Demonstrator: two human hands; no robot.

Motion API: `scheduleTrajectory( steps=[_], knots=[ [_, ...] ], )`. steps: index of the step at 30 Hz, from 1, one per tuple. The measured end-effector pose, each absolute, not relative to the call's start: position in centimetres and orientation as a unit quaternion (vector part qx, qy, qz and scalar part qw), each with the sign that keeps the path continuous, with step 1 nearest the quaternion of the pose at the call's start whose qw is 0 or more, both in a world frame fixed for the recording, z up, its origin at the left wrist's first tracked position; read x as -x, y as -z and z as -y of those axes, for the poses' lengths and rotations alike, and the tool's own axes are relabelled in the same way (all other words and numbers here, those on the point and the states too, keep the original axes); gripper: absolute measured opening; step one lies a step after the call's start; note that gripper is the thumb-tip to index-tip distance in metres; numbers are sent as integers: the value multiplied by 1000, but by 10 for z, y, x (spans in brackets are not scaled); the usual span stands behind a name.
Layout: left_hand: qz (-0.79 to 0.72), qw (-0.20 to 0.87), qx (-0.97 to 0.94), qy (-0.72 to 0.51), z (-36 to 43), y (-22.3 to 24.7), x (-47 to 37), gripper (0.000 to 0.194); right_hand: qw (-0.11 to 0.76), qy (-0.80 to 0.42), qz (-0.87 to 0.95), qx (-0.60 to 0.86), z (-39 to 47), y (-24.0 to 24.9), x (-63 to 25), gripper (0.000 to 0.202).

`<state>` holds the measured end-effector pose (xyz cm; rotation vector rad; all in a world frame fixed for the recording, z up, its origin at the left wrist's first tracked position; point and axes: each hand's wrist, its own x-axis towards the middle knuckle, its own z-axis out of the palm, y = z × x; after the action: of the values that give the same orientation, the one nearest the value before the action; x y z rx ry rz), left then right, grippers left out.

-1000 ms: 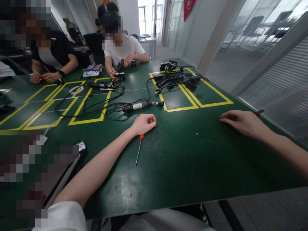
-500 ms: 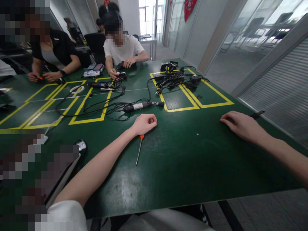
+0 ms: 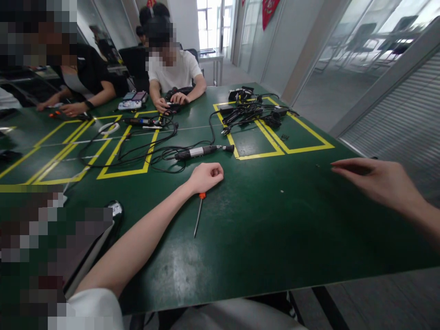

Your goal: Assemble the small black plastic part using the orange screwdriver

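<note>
My left hand [image 3: 206, 178] rests on the green table with its fingers curled into a loose fist; the loop of thumb and forefinger looks hollow. Beneath it, toward the wrist, lies a screwdriver [image 3: 198, 215] with an orange handle, mostly hidden by the hand, and its metal shaft points toward me. Over the table's right side is my right hand [image 3: 374, 181], fingers stretched out and thumb slightly apart, nothing visible between them. Left of its fingertips lie tiny bits [image 3: 318, 166] too small to name. Behind this hand, a dark object [image 3: 374, 157] is almost wholly hidden.
A corded grey-and-black power tool [image 3: 196, 152] lies beyond my left hand, its cable looping left. Black cables and adapters [image 3: 245, 112] are heaped inside yellow tape [image 3: 263, 156]. Two co-workers [image 3: 175, 68] sit across the table. A dark-edged device [image 3: 115, 211] is at left, partly blurred.
My right hand has moved right and its fingers have straightened, uncovering the tiny bits on the table. My left hand and the screwdriver have stayed put. The co-workers' hands have shifted slightly.
</note>
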<state>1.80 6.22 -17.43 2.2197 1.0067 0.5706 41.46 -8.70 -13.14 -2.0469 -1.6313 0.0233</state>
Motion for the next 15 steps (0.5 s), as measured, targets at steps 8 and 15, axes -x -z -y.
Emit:
scheduleTrajectory(
  steps=[8, 15],
  knots=[
    [-384, 312, -842, -213, -62, 172, -17, 12, 334, 190, 591, 710, 110, 124, -429, 31],
    [-383, 312, -842, -217, -62, 173, -17, 12, 335, 227, 604, 687, 108, 152, -451, 29]
  ],
)
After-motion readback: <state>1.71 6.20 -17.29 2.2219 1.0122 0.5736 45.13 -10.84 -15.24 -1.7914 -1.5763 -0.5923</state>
